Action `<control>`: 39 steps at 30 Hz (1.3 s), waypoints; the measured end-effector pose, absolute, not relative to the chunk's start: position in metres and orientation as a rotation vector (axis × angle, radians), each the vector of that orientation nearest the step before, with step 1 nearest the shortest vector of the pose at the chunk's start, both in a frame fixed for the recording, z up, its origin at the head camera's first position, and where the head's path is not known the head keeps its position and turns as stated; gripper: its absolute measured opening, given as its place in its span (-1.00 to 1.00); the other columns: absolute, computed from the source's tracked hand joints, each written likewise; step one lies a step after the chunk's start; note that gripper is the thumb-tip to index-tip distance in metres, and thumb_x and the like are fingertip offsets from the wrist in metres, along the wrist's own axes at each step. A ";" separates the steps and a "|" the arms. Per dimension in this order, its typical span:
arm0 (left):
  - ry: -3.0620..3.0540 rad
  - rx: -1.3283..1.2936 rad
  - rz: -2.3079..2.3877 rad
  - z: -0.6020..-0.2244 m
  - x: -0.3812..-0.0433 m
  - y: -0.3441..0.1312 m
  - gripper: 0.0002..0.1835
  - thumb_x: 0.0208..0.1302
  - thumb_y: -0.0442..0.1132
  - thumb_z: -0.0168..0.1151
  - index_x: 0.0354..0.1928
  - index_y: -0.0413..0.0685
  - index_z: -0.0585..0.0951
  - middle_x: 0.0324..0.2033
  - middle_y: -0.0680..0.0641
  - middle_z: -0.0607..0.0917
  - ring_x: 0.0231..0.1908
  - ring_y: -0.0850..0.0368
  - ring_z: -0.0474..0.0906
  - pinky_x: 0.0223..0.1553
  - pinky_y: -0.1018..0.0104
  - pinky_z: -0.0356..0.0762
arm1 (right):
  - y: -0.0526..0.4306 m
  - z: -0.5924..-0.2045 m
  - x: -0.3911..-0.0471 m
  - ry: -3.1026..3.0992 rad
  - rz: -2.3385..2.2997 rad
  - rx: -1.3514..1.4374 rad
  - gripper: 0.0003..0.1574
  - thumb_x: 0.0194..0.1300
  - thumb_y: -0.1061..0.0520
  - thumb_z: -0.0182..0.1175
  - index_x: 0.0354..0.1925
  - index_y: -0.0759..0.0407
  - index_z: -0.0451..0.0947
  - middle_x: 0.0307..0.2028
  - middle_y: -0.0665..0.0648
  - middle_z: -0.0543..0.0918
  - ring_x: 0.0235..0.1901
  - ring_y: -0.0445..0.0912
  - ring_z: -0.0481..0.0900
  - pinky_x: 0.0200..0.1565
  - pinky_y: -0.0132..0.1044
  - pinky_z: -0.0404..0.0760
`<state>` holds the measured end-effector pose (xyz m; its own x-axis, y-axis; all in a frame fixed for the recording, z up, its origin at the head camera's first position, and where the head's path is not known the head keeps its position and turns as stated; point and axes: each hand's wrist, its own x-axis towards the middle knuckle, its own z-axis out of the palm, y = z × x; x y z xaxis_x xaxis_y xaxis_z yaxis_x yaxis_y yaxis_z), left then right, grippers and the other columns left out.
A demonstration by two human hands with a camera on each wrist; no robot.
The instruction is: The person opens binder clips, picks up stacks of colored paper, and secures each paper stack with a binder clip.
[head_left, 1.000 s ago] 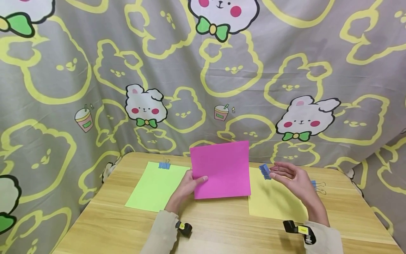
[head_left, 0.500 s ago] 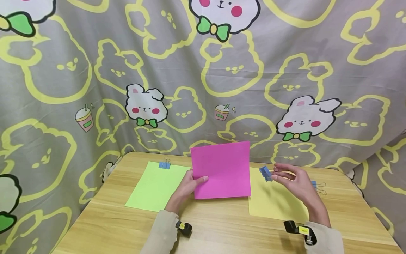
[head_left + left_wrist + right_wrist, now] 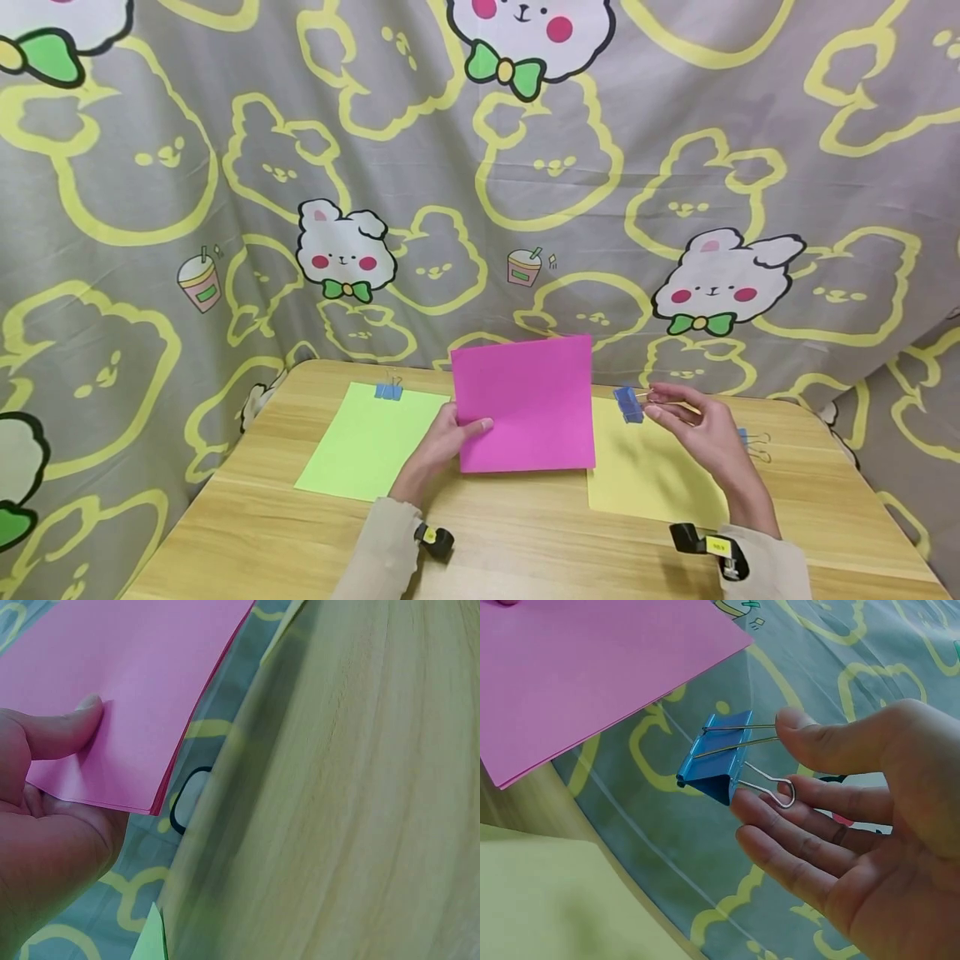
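My left hand (image 3: pixel 447 435) grips a thin stack of pink paper (image 3: pixel 525 400) by its left edge, thumb on the front face and the other fingers behind. The stack is raised above the table and tilted up; its layered edges show in the left wrist view. To the right of it, my right hand (image 3: pixel 701 429) holds a blue binder clip (image 3: pixel 628 405) by its wire handles. In the right wrist view the thumb lies on one handle of the binder clip (image 3: pixel 716 754), with fingers at the other. A gap separates the clip from the pink paper.
Green paper (image 3: pixel 367 442) with a blue binder clip (image 3: pixel 388 391) on its top edge lies at the left of the wooden table (image 3: pixel 510 542). Yellow paper (image 3: pixel 637 483) lies under my right hand. Another blue clip (image 3: pixel 742 437) shows behind the right wrist. A patterned curtain (image 3: pixel 435 167) hangs behind.
The binder clip has turned slightly in my right hand, its handles shifting between the fingers. My left hand and the pink paper stay almost still.
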<state>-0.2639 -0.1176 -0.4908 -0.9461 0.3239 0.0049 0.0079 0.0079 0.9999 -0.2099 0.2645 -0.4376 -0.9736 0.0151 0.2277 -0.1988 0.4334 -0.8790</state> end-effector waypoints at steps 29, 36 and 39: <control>1.911 0.389 2.058 -0.485 -0.259 -0.109 -0.70 0.43 -0.35 0.25 0.12 -0.34 0.56 -0.10 -0.19 0.76 -0.16 -0.05 0.76 -0.11 0.07 0.74 | 0.260 -0.437 -0.212 -2.227 1.951 0.309 -0.45 0.49 0.17 0.24 0.31 0.44 0.43 0.00 0.03 0.77 -0.04 -0.10 0.76 0.09 -0.53 0.55; 1.891 0.373 2.061 -0.484 -0.258 -0.107 -0.71 0.43 -0.35 0.25 0.10 -0.35 0.55 -0.12 -0.19 0.76 -0.16 -0.06 0.76 -0.11 0.07 0.74 | 0.259 -0.440 -0.214 -2.118 2.027 0.331 -0.49 0.49 0.23 0.22 0.28 0.50 0.44 0.03 0.09 0.75 -0.05 -0.13 0.76 0.09 -0.41 0.62; 1.884 0.379 2.066 -0.484 -0.257 -0.107 -0.71 0.43 -0.35 0.25 0.10 -0.34 0.54 -0.11 -0.20 0.76 -0.15 -0.08 0.76 -0.11 0.06 0.74 | 0.258 -0.440 -0.214 -2.084 2.046 0.326 -0.53 0.48 0.25 0.23 0.25 0.46 0.48 0.02 0.07 0.74 -0.06 -0.15 0.76 0.09 -0.36 0.63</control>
<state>-0.2572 -0.1068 -0.4842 -0.9141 0.4051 -0.0185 -0.0557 -0.0802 0.9952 -0.2142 0.2576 -0.4402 -0.9551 -0.0151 0.2959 -0.2961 0.0161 -0.9550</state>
